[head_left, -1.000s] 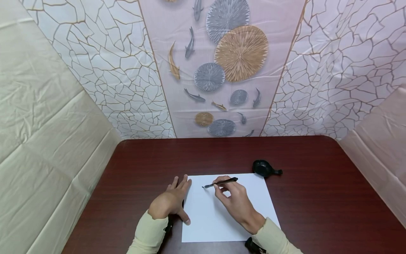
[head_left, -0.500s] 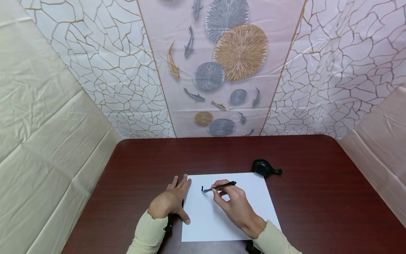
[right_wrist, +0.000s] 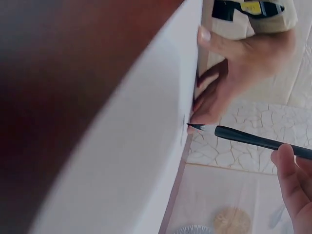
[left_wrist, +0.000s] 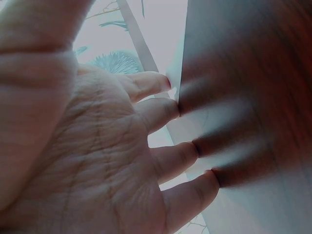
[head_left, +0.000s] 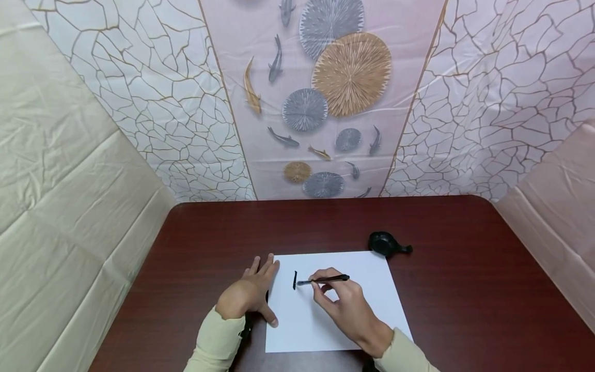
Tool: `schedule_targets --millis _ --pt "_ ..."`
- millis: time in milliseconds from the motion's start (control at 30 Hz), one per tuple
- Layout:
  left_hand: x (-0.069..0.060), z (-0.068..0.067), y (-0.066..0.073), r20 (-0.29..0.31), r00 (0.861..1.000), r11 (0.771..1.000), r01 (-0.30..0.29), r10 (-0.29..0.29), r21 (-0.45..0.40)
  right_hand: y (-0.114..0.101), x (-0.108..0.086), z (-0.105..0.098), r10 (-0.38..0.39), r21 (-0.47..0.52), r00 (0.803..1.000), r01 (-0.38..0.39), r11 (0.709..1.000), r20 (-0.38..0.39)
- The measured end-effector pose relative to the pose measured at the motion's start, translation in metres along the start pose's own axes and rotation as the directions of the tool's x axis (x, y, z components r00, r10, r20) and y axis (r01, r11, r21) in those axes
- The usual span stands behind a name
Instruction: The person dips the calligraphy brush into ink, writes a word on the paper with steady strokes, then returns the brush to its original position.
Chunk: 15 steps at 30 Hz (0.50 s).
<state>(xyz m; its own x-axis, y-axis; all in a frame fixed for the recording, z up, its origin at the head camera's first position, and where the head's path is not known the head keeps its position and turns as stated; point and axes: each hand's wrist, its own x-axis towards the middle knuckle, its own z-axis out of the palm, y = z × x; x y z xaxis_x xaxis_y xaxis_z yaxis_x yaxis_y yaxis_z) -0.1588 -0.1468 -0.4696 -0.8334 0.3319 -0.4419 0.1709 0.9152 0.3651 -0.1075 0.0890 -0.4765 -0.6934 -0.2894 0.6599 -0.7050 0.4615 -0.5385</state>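
A white sheet of paper (head_left: 297, 330) lies on the table, with a short black upright stroke (head_left: 295, 280) near its upper left. My right hand (head_left: 350, 310) pinches a dark brush (head_left: 332, 279) between thumb and fingers, its tip just right of the stroke. In the right wrist view the black tip of the brush (right_wrist: 258, 141) is at or very near the paper (right_wrist: 141, 131); contact is unclear. My left hand (head_left: 248, 294) rests with spread, straight fingers on the sheet's left edge. The left wrist view shows its palm (left_wrist: 107, 146) and fingertips on the surface.
A small black dish with a handle (head_left: 383, 244) stands at the sheet's upper right corner. The dark red table (head_left: 465, 289) ends at a back edge before a patterned cloth (head_left: 302, 155). Pale cloth hangs on both sides.
The right hand and brush have moved a little toward the near side of the sheet. The black stroke has grown longer downward from a small mark. My left hand has stayed in place.
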Motion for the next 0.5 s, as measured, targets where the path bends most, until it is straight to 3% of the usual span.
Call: schedule_targets --millis 167,500 --pt "0.001 0.001 0.000 0.007 1.000 1.000 0.005 -0.005 -0.013 0.009 0.007 0.000 0.003 0.006 0.999 -0.003 1.000 -0.035" --pt "0.001 0.001 0.000 0.000 1.000 1.000 0.014 -0.014 -0.013 0.020 0.010 0.005 0.026 0.002 0.999 -0.026 1.000 -0.024"
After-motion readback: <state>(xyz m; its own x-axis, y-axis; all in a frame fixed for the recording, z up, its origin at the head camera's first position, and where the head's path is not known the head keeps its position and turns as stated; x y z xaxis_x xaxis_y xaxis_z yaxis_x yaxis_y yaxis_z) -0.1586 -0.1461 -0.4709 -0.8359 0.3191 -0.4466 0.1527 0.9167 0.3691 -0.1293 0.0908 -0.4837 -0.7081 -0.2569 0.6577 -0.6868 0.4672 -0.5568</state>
